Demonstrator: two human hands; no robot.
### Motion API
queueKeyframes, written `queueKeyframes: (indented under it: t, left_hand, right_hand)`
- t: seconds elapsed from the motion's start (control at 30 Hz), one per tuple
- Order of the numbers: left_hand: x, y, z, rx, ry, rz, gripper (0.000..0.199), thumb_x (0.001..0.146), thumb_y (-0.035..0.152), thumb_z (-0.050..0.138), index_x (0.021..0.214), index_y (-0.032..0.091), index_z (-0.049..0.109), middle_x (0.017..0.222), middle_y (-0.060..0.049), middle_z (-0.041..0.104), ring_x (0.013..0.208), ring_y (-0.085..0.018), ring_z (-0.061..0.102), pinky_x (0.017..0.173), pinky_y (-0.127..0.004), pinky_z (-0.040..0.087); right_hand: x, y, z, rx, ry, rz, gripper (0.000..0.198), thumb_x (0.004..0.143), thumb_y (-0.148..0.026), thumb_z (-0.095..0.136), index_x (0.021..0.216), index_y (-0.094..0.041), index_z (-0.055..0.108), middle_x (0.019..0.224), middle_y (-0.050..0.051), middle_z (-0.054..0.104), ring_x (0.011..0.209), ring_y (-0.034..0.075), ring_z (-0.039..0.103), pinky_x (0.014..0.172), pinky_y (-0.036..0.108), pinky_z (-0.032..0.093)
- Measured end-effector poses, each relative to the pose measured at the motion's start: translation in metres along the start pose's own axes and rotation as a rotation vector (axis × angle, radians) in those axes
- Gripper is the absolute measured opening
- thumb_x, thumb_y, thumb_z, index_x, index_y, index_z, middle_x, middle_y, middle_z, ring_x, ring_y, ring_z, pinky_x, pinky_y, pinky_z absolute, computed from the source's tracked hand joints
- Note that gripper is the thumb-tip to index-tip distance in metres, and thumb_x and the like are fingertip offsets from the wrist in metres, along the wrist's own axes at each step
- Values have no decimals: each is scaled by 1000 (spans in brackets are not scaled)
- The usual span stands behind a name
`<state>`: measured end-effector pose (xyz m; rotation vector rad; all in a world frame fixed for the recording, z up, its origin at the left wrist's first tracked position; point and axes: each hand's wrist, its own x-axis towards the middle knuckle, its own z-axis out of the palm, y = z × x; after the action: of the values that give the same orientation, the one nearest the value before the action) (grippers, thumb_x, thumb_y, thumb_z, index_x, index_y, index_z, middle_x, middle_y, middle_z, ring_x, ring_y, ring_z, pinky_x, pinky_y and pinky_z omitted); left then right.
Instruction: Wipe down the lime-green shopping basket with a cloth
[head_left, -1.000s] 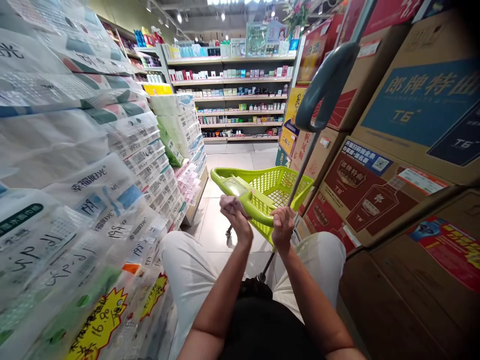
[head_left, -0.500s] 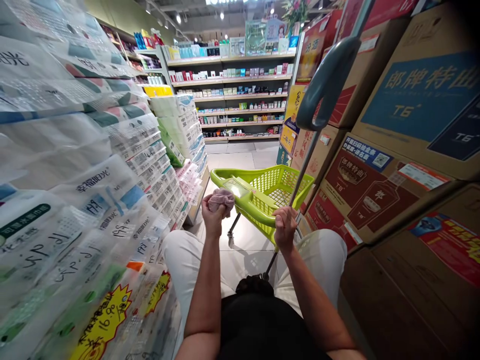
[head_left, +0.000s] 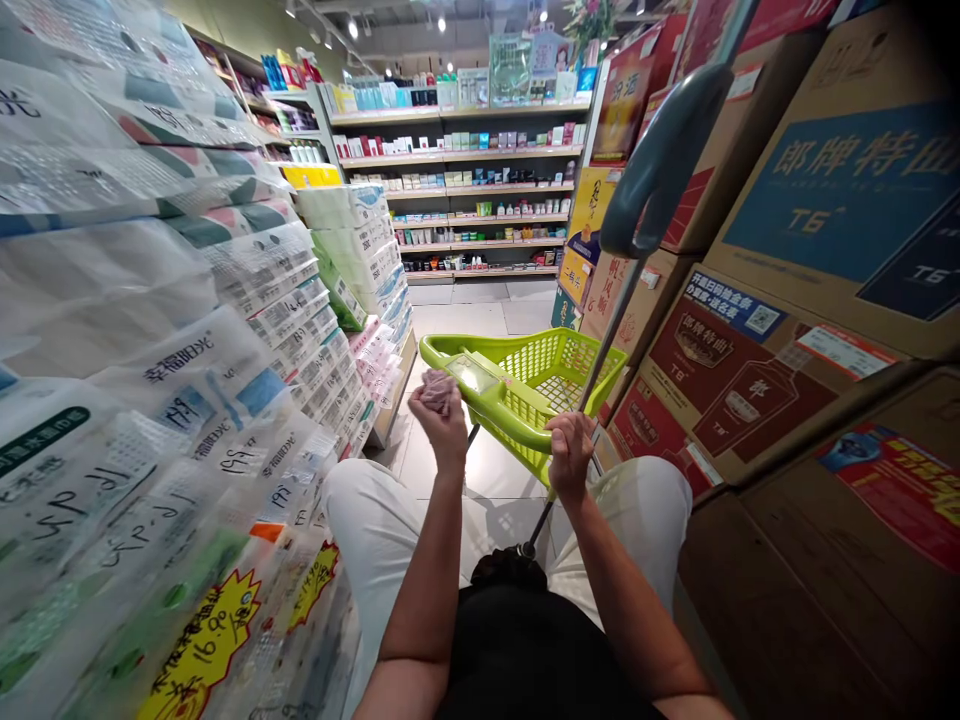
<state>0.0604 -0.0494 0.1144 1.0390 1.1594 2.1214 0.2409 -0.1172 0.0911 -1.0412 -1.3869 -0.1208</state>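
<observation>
My left hand [head_left: 444,428] is closed around a crumpled pinkish cloth [head_left: 437,392], which bulges out above the fingers. It is beside the near left end of the handle of a yellow-green plastic shopping cart [head_left: 540,438]. My right hand [head_left: 570,452] is closed on a thin grey pole [head_left: 616,325], close to the right side of the cart's handle. At its upper end the pole carries a dark grey-blue looped grip [head_left: 660,160]; its lower end runs down between my knees. The fingers hide part of the pole.
Plastic-wrapped tissue packs [head_left: 172,410] with price signs are piled along the left. Stacked cardboard cartons [head_left: 817,380] wall the right side. Beyond the cart, a tiled floor [head_left: 480,318] leads to shelves [head_left: 465,190] of small boxes and bottles.
My left hand has turned and shifted slightly right, and the cloth now sits higher and more bunched in it. My right hand and the cart stay almost where they were.
</observation>
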Motion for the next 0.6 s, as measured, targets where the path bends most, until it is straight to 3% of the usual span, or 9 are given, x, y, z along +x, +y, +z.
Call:
queueKeyframes:
  t: [0.1, 0.17, 0.3, 0.37, 0.5, 0.6]
  left_hand:
    - [-25, 5, 12, -75, -43, -52, 44, 82, 45, 80, 110, 21, 57, 105, -5, 65, 94, -17, 68, 79, -27, 59]
    - [-36, 5, 15, -67, 0, -37, 43, 81, 49, 82, 105, 21, 59, 105, -5, 63, 98, -18, 67, 85, -29, 58]
    - [-34, 2, 24, 53, 44, 77, 43, 86, 49, 78, 115, 23, 62, 132, -11, 51, 130, -23, 55, 111, -36, 49]
    - [-19, -2, 29, 59, 18, 79, 47, 89, 48, 76, 125, 24, 60, 140, -12, 46, 136, -24, 51, 115, -36, 45]
    - [9, -7, 35, -5, 110, -25, 39, 92, 47, 70, 123, 24, 62, 128, -9, 54, 127, -23, 59, 110, -34, 49]
    - [-12, -3, 35, -26, 153, -78, 35, 94, 47, 67, 118, 22, 64, 122, -8, 56, 110, -19, 66, 95, -30, 56]
  right_hand:
    - [0, -1, 0, 12, 4, -3, 26, 100, -29, 37, 81, -25, 54, 79, 2, 57, 83, 23, 57, 90, 43, 39]
    - [0, -1, 0, 20, 16, -5, 26, 100, -28, 37, 81, -25, 54, 79, 2, 57, 83, 22, 56, 90, 42, 39]
    - [0, -4, 1, -6, 9, 4, 28, 101, -30, 36, 80, -25, 54, 78, 2, 56, 82, 22, 56, 91, 43, 39]
    - [2, -6, 2, -14, -10, 2, 29, 101, -31, 36, 80, -25, 54, 77, 2, 56, 81, 22, 56, 90, 42, 40]
    - [3, -9, 4, 0, -19, -33, 27, 100, -28, 39, 79, -25, 55, 77, 1, 57, 81, 21, 56, 89, 41, 38]
    - [1, -8, 5, 0, 2, -29, 26, 99, -27, 40, 78, -25, 55, 76, 1, 57, 80, 21, 56, 89, 41, 38]
